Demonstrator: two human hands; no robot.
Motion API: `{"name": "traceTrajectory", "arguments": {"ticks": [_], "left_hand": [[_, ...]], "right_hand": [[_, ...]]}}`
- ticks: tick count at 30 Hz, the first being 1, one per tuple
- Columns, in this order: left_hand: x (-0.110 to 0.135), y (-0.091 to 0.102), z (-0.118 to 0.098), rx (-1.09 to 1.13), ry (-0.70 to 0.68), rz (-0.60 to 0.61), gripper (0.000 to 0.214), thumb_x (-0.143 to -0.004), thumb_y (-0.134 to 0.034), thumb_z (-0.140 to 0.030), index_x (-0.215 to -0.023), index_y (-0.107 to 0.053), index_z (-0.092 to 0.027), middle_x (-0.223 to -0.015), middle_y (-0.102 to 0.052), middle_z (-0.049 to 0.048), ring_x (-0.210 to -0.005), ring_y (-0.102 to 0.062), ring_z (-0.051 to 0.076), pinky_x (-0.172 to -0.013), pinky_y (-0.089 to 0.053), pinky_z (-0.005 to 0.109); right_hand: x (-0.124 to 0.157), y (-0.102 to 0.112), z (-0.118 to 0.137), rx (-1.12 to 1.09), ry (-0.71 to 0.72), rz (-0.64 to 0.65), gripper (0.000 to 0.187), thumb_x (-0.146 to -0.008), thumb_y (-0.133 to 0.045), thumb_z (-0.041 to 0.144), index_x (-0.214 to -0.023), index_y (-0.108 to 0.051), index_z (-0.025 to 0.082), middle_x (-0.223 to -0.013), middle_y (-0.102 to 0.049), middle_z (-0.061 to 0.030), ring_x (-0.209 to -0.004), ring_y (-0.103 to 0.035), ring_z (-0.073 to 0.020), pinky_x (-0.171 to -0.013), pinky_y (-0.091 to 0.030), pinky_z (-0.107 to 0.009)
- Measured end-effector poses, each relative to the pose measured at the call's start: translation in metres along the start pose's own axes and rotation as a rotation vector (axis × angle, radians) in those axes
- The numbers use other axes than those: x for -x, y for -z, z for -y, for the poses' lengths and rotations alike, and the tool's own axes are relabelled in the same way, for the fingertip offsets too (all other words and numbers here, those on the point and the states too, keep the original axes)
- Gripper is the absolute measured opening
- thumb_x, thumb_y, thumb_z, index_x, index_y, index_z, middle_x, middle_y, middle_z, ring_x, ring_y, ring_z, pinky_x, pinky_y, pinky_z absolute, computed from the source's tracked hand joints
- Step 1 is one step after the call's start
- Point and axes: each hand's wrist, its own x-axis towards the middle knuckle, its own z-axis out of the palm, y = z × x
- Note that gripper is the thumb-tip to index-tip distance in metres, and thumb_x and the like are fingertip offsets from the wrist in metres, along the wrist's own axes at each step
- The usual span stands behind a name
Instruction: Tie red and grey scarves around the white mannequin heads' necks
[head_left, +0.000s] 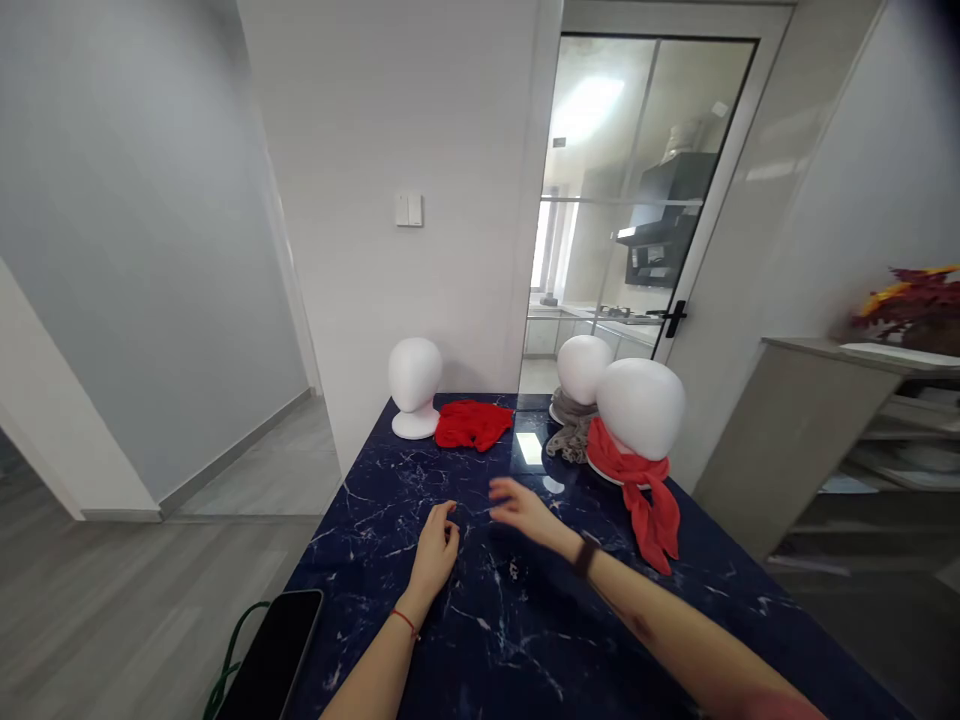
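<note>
My left hand (pixel 435 548) rests on the dark blue marble table (pixel 480 610) with its fingers curled loosely and nothing in them. My right hand (pixel 525 508) hovers just above the table beside it, fingers spread, holding nothing. A bare white foam head (pixel 415 385) stands at the far left of the table, with a crumpled red scarf (pixel 472 424) lying next to it. At the far right a second foam head (pixel 640 405) wears a red scarf (pixel 649 495) tied round its neck. Behind it a third head (pixel 583 368) wears a grey scarf (pixel 571 432).
A black phone (pixel 274 655) with a green cable (pixel 229 660) lies at the table's near left corner. A glass door (pixel 637 210) to a kitchen stands behind the table. A shelf unit (pixel 847 440) with flowers (pixel 911 300) is at the right.
</note>
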Motion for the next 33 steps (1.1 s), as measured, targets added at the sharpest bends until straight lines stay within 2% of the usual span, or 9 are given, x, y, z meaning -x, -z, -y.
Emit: {"name": "traceTrajectory", "arguments": {"ticks": [2,4,8,11,14,18,24,29,33], "left_hand": [[0.0,0.0,0.001,-0.031,-0.008,0.025,0.03,-0.081,-0.037,-0.016,-0.107,-0.053,-0.019,-0.103,-0.059,0.0072,-0.08,-0.06,0.014,-0.079,-0.05,0.035],[0.0,0.0,0.0,-0.063,-0.033,0.051,0.027,-0.082,-0.037,-0.018,-0.101,-0.057,-0.018,-0.098,-0.062,0.0067,-0.081,-0.061,0.016,-0.08,-0.049,0.036],[0.003,0.001,-0.007,-0.118,-0.066,0.102,0.026,-0.084,-0.037,-0.025,-0.094,-0.061,-0.019,-0.086,-0.065,0.0048,-0.077,-0.061,0.017,-0.076,-0.049,0.034],[0.005,0.0,-0.012,-0.132,-0.071,0.124,0.027,-0.085,-0.038,-0.03,-0.094,-0.061,-0.02,-0.082,-0.065,0.0037,-0.073,-0.061,0.017,-0.072,-0.05,0.032],[0.006,0.001,-0.015,-0.144,-0.058,0.142,0.029,-0.086,-0.036,-0.033,-0.095,-0.06,-0.02,-0.082,-0.064,0.0037,-0.074,-0.061,0.018,-0.072,-0.05,0.032],[0.006,0.003,-0.016,-0.196,-0.035,0.102,0.029,-0.085,-0.036,-0.034,-0.093,-0.06,-0.02,-0.077,-0.063,0.0023,-0.07,-0.061,0.018,-0.07,-0.05,0.032],[0.009,0.004,-0.016,-0.249,-0.054,0.043,0.027,-0.085,-0.036,-0.031,-0.094,-0.06,-0.02,-0.079,-0.063,0.0018,-0.072,-0.061,0.017,-0.07,-0.05,0.031],[0.013,-0.001,-0.02,-0.29,-0.098,0.099,0.026,-0.088,-0.036,-0.028,-0.098,-0.059,-0.023,-0.087,-0.062,0.0021,-0.081,-0.061,0.016,-0.075,-0.049,0.029],[0.011,-0.004,-0.024,-0.293,-0.113,0.171,0.026,-0.089,-0.036,-0.027,-0.101,-0.059,-0.025,-0.091,-0.061,0.0018,-0.081,-0.061,0.016,-0.076,-0.049,0.028]], "right_hand": [[0.058,0.016,-0.003,-0.007,-0.053,0.12,0.038,-0.072,-0.065,0.04,-0.102,-0.06,0.017,-0.087,-0.066,-0.0045,-0.072,-0.064,-0.0165,-0.076,-0.05,-0.035],[0.11,0.04,-0.002,0.008,-0.118,0.074,0.033,-0.075,-0.062,0.043,-0.098,-0.062,0.018,-0.08,-0.066,-0.0033,-0.073,-0.064,-0.0178,-0.076,-0.049,-0.033],[0.184,0.091,-0.011,0.036,-0.233,-0.247,0.037,-0.074,-0.062,0.047,-0.097,-0.061,0.019,-0.082,-0.067,-0.0055,-0.076,-0.064,-0.0209,-0.077,-0.049,-0.035],[0.206,0.119,-0.028,0.05,-0.279,-0.471,0.041,-0.07,-0.064,0.05,-0.096,-0.061,0.019,-0.085,-0.068,-0.0083,-0.077,-0.065,-0.0243,-0.08,-0.048,-0.04],[0.193,0.142,-0.042,0.055,-0.215,-0.651,0.047,-0.067,-0.065,0.05,-0.102,-0.058,0.019,-0.093,-0.068,-0.0106,-0.085,-0.065,-0.0265,-0.081,-0.048,-0.042],[0.132,0.184,-0.051,0.148,-0.067,-0.891,0.061,-0.066,-0.063,0.05,-0.116,-0.05,0.017,-0.111,-0.062,-0.014,-0.098,-0.061,-0.0252,-0.087,-0.046,-0.039],[0.05,0.251,-0.075,0.231,-0.165,-1.144,0.07,-0.077,-0.037,0.057,-0.128,-0.04,0.01,-0.128,-0.05,-0.0195,-0.113,-0.052,-0.0249,-0.093,-0.039,-0.035],[0.039,0.252,-0.106,0.209,-0.199,-1.12,0.069,-0.077,-0.032,0.062,-0.124,-0.046,0.014,-0.125,-0.054,-0.0156,-0.115,-0.051,-0.0266,-0.093,-0.038,-0.035],[0.038,0.246,-0.119,0.205,-0.205,-1.109,0.066,-0.07,-0.045,0.062,-0.117,-0.053,0.016,-0.121,-0.058,-0.015,-0.112,-0.053,-0.0299,-0.091,-0.039,-0.036]]}}
